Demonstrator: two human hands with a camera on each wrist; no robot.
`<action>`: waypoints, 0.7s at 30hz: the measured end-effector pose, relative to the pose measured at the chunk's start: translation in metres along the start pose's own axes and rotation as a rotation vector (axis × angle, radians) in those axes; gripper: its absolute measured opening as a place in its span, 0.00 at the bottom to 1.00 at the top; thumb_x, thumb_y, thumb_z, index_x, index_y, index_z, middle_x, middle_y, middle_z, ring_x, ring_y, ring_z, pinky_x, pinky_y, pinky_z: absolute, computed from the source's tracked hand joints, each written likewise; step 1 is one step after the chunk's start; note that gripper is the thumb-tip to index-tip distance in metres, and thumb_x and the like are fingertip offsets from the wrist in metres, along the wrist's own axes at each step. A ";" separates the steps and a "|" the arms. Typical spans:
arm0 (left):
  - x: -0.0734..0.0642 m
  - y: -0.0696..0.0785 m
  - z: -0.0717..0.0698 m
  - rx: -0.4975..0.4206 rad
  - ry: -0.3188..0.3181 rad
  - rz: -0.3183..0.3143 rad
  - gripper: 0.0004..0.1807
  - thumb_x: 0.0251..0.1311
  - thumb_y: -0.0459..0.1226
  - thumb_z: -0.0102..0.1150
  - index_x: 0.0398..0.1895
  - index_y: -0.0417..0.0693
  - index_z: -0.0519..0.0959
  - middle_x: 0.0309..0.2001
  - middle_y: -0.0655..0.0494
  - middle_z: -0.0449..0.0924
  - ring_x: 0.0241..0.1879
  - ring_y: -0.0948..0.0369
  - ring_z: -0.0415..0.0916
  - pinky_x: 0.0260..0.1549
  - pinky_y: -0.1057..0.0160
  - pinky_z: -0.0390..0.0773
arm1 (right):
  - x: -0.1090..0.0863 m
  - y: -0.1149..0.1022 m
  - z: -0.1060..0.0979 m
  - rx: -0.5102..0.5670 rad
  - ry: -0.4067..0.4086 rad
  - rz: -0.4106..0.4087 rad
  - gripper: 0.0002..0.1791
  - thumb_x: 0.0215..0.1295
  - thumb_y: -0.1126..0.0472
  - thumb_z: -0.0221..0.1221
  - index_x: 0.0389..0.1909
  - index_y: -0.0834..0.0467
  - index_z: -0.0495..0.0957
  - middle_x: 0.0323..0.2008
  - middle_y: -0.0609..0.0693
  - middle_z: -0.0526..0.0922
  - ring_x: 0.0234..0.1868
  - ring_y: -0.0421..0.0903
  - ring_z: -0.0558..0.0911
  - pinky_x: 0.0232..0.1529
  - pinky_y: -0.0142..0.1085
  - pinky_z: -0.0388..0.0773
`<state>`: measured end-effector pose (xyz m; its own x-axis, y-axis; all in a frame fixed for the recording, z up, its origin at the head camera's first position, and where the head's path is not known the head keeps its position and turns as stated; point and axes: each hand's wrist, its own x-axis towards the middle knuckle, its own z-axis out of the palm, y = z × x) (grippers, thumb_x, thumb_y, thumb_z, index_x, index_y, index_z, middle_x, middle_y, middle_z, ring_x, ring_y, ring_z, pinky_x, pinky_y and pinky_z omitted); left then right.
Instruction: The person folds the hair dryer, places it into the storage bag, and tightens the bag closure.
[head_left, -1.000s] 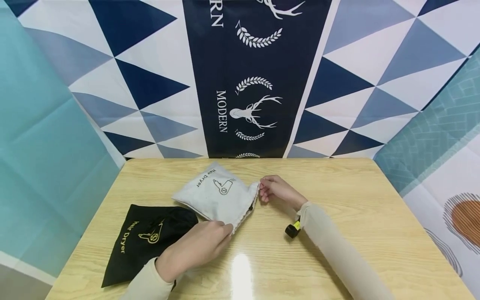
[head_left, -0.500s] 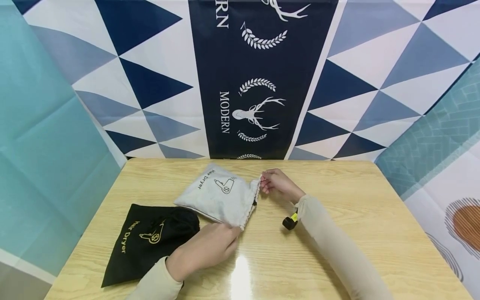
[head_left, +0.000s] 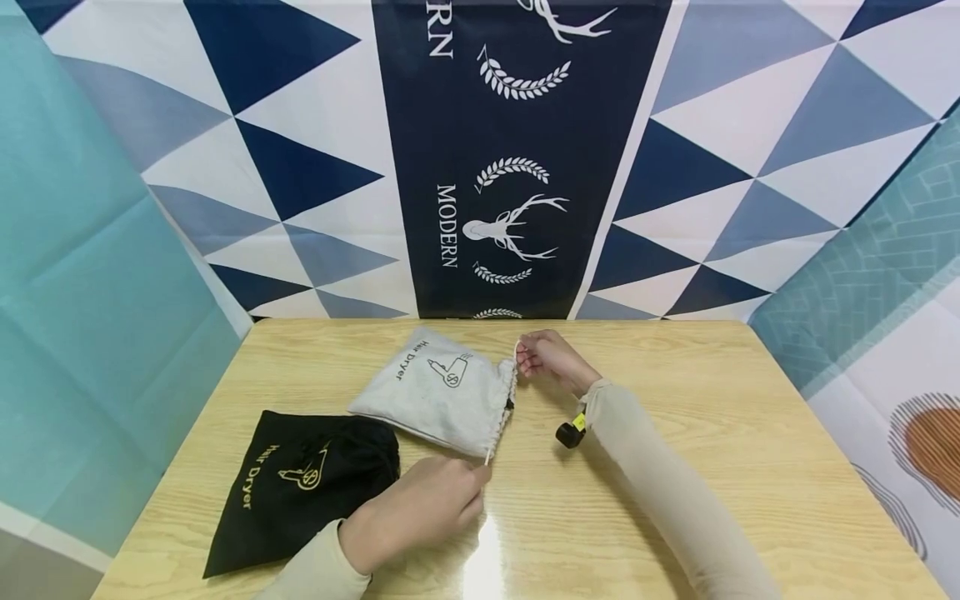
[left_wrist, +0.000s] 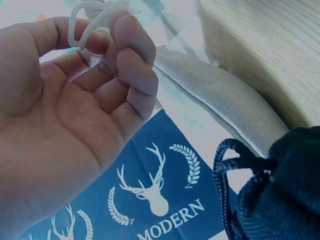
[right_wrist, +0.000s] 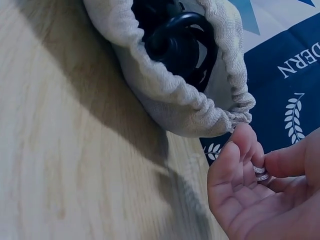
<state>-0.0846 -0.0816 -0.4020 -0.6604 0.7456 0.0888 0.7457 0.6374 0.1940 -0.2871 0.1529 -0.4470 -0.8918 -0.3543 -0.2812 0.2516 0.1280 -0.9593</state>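
A light grey drawstring bag (head_left: pixel 442 392) printed "Hair Dryer" lies at the back of the table, its mouth facing right. My left hand (head_left: pixel 427 504) pinches the white drawstring (left_wrist: pixel 75 32) at the mouth's near corner. At the far corner my right hand (head_left: pixel 557 360) pinches the other end of the white cord (right_wrist: pixel 260 173). The mouth's hem is ruffled but still gapes in the right wrist view, where a black coiled cable (right_wrist: pixel 187 47) shows inside. The rest of the bag's contents is hidden.
A black drawstring bag (head_left: pixel 300 492) with gold "Hair Dryer" print lies at the left, beside my left forearm. A black and yellow item (head_left: pixel 572 432) shows by my right wrist. A patterned backdrop (head_left: pixel 487 167) stands behind the wooden table (head_left: pixel 675 400).
My left hand has moved right and off the fabric, so a short cord stretches from the near corner. My right hand has shifted slightly farther back. The bag's mouth has become more ruffled.
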 end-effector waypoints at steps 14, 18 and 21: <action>-0.006 0.005 0.003 0.019 -0.020 -0.024 0.09 0.59 0.36 0.55 0.22 0.53 0.70 0.19 0.65 0.66 0.18 0.68 0.67 0.16 0.65 0.65 | 0.007 0.001 -0.001 0.151 0.054 0.006 0.15 0.80 0.65 0.41 0.36 0.69 0.73 0.27 0.51 0.80 0.27 0.41 0.81 0.34 0.32 0.82; -0.006 0.007 0.003 0.030 -0.015 -0.015 0.10 0.60 0.36 0.55 0.22 0.54 0.69 0.18 0.65 0.66 0.18 0.68 0.67 0.16 0.65 0.65 | 0.010 -0.002 0.001 0.183 0.095 -0.009 0.16 0.79 0.65 0.41 0.35 0.69 0.73 0.26 0.52 0.80 0.25 0.42 0.81 0.32 0.31 0.82; -0.007 0.009 0.003 0.042 -0.022 -0.020 0.10 0.59 0.37 0.56 0.22 0.54 0.69 0.18 0.65 0.66 0.17 0.68 0.66 0.15 0.65 0.64 | 0.011 -0.002 0.002 0.205 0.126 -0.022 0.16 0.79 0.66 0.40 0.34 0.69 0.73 0.25 0.52 0.80 0.25 0.42 0.81 0.33 0.32 0.82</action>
<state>-0.0728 -0.0803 -0.4039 -0.6731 0.7368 0.0634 0.7361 0.6591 0.1540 -0.2968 0.1472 -0.4481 -0.9344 -0.2351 -0.2676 0.2917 -0.0739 -0.9536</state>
